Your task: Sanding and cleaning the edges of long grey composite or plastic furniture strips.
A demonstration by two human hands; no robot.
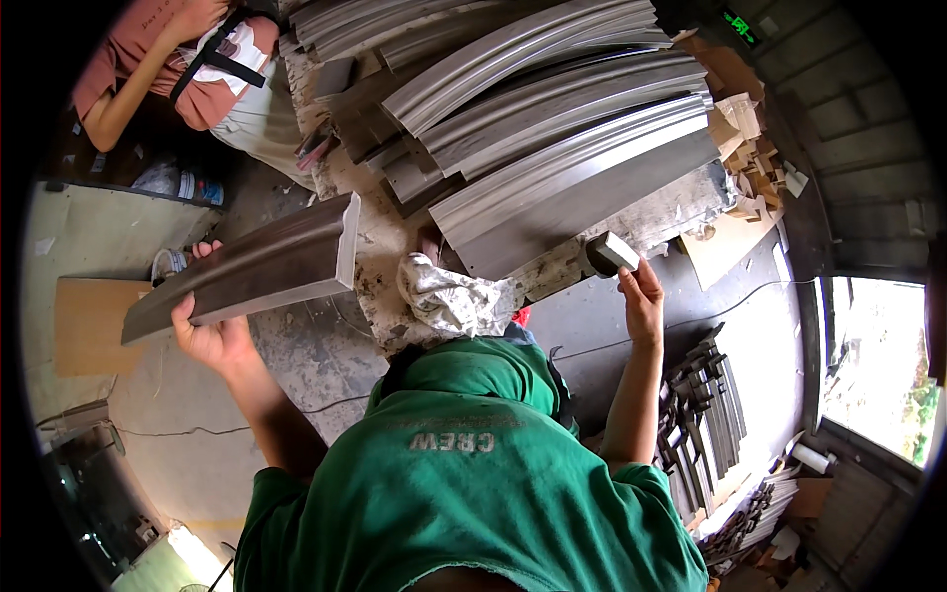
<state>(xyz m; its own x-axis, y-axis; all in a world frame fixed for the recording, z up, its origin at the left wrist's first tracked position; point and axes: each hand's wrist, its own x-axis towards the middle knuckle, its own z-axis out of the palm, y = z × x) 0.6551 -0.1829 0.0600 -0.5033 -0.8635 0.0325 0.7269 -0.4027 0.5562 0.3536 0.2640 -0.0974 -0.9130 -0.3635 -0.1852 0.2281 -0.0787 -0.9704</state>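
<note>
My left hand grips a dark metal moulding length from below, thumb on its near edge and fingertips showing over the far edge. The piece is held up off the bench, its stepped end toward the middle. Between the thumb and fingers of my right hand is a small block with a pale face and a dark side, perhaps a sanding block. Beyond the hands, long grey metal mouldings lie stacked on the worn bench. A crumpled white patterned cloth rests at the bench's near edge.
Another person in a pinkish top is at the far left, beside the bench. Cardboard scraps pile up at the right end. More metal pieces stand in a bundle on the floor at right. A thin cable crosses the floor.
</note>
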